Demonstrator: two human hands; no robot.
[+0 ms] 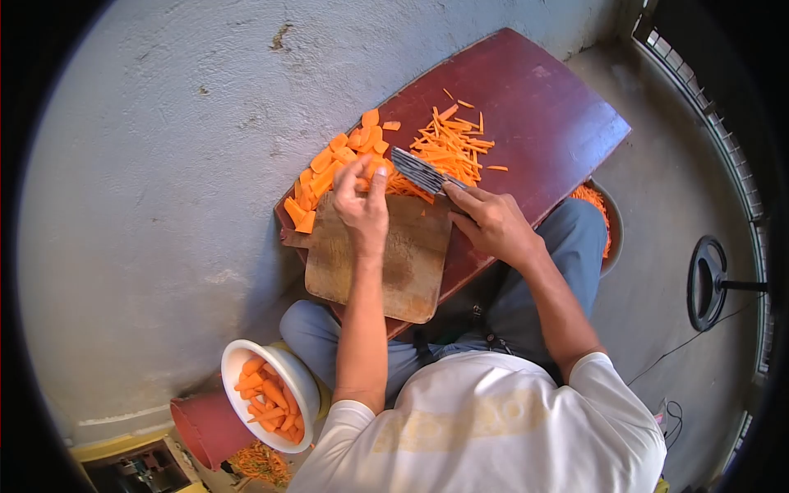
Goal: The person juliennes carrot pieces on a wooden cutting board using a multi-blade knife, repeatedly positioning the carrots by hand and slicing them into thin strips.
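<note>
While cut carrots point(326, 176) lie nearby, right fingers point(465, 200) grip a knife point(417, 170).

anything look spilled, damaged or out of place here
Only small things: a few carrot sticks lie apart from the heap on the red table, as if strayed, and the wall has a brown patch that looks chipped.

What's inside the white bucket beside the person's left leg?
Orange carrots, heaped together, show inside the white bucket. The topmost carrots cover its bottom, so whatever lies beneath them can't be seen.
</note>
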